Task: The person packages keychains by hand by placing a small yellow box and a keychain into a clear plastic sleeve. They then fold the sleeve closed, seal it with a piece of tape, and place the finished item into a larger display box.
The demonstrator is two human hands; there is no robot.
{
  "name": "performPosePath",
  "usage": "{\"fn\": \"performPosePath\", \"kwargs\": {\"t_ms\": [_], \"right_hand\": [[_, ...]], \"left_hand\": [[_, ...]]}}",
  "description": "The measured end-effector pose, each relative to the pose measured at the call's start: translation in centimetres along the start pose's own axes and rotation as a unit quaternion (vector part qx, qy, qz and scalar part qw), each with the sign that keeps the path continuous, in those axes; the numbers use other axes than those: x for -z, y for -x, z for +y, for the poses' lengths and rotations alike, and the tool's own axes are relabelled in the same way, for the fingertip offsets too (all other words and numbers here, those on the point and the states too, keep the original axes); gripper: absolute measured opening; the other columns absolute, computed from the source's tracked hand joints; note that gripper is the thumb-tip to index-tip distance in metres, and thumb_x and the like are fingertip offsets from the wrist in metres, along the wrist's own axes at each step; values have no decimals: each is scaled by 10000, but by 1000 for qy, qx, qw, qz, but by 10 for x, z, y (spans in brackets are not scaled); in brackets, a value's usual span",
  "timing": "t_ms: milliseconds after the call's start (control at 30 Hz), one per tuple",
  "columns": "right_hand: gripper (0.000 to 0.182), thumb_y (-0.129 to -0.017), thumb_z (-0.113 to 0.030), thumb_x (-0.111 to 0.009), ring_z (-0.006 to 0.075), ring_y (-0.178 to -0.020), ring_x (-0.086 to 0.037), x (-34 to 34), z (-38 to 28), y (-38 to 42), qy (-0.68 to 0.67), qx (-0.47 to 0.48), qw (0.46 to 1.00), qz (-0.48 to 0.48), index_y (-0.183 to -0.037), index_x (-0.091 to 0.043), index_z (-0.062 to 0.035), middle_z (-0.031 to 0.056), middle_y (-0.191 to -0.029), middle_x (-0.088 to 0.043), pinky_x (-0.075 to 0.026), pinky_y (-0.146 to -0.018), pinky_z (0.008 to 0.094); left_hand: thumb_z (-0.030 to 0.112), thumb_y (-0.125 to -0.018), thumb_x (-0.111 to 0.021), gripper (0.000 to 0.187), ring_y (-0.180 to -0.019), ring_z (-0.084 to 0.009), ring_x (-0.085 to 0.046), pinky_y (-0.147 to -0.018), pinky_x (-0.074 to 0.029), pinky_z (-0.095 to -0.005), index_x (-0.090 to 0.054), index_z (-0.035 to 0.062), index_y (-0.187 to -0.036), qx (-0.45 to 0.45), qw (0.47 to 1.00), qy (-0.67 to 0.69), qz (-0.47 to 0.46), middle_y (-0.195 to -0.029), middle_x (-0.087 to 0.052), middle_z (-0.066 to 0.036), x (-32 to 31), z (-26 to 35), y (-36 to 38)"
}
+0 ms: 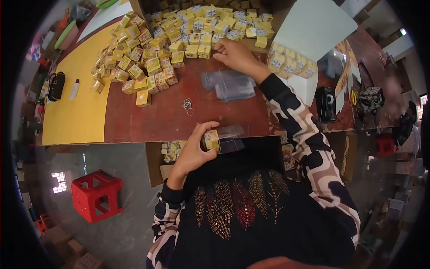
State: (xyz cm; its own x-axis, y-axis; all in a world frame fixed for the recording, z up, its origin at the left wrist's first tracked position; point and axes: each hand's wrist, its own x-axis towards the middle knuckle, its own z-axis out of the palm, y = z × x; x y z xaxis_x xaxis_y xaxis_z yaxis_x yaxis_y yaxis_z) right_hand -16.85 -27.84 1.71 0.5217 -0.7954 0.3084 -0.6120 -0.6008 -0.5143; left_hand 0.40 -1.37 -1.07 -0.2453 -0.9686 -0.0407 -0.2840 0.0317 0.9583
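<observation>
Near the table's front edge, my left hand [193, 151] is closed around a small yellow printed box [212, 141]. A clear plastic sleeve [231, 139] extends to the right from that box. My right hand [239, 56] is over the far side of the table, thumb and fingers apart, with the fingertips right beside a yellow box [204, 51] at the front of a large heap. Flat clear plastic sleeves [233, 84] lie stacked just below my right wrist. Several metal rings [187, 106] rest on the red tabletop between the heap and my left hand.
More yellow boxes [134, 67] spread over the left of the table, beside a yellow sheet [76, 112]. A white carton [309, 85] at right holds rows of packed boxes. A black case [326, 104] stands beyond it. On the floor sits a red stool [96, 195].
</observation>
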Motion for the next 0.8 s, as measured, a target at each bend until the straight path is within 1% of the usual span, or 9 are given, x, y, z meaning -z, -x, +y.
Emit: {"fn": "performPosePath", "kwargs": {"t_ms": [67,167,333,433,533,567,633,700,800], "right_hand": [[295,-855,-220,-743,291,-874,-685,-29,16,-22,44,1,999,12,-1039,-659,-5,156,-958,-707,-540,-777,403],[322,-847,-225,-749,326,-906,-674,-52,22,-41,93,-14,995,20,-1060,-659,-1,178,-1002,-701,-534,-791,435],[395,-823,-257,-776,327,-880,-666,-72,41,-47,68,29,996,53,-1103,-666,0,169,-967,-694,-529,-786,437],[413,-830,-280,-784,249,-795,-653,-65,42,-40,66,24,997,38,-1109,-675,4,120,-887,-682,-530,-752,379],[392,-869,-209,-764,73,-799,-589,-29,17,-18,-152,-74,986,-2,-1158,-639,26,22,-912,-643,-506,-727,259],[392,-869,-209,-764,73,-799,-589,-18,0,-6,-152,-71,986,-7,-1158,-639,26,22,-912,-643,-506,-727,259],[421,-833,-168,-793,44,-763,-551,3,-31,23,-407,0,912,45,-1187,-634,-3,-8,-921,-605,-484,-705,198],[429,-828,-122,-791,42,-797,-552,21,-66,57,-441,17,897,10,-1206,-619,-15,-13,-957,-607,-483,-728,185],[409,-811,-90,-793,72,-917,-569,33,-90,87,-299,107,948,14,-1176,-626,-12,13,-1060,-623,-494,-812,243]], "left_hand": [[5,-710,-671,609,-1063,-144,-566,-950,-439,-276,-504,46,-1294,31,995,94,-11,-1109,-574,-23,8,-5,3],[-19,-726,-685,567,-1051,-117,-562,-945,-435,-259,-520,51,-1264,70,959,272,24,-1111,-577,-16,13,-15,11],[-1,-783,-724,506,-1051,-136,-593,-937,-466,-276,-537,43,-1251,46,938,333,81,-1137,-602,-33,16,-19,11],[-17,-812,-755,556,-1061,-168,-625,-906,-532,-298,-523,3,-1317,53,921,355,153,-1134,-612,-54,17,-18,4],[-5,-825,-757,536,-1065,-183,-640,-903,-552,-308,-525,-17,-1308,27,915,354,192,-1181,-621,-94,16,-22,2],[-5,-825,-757,536,-1065,-183,-640,-903,-552,-308,-525,-17,-1308,26,913,356,197,-1181,-621,-94,16,-22,2],[-23,-826,-754,537,-1086,-198,-643,-917,-554,-314,-522,-26,-1310,42,915,352,192,-1223,-619,-127,13,-20,2],[-38,-824,-750,541,-1090,-197,-643,-920,-554,-312,-519,-29,-1313,39,918,353,178,-1227,-619,-134,8,-16,-2],[-64,-820,-743,548,-1092,-194,-642,-924,-554,-309,-515,-34,-1317,21,923,352,154,-1228,-618,-138,-1,-5,-8]]}}
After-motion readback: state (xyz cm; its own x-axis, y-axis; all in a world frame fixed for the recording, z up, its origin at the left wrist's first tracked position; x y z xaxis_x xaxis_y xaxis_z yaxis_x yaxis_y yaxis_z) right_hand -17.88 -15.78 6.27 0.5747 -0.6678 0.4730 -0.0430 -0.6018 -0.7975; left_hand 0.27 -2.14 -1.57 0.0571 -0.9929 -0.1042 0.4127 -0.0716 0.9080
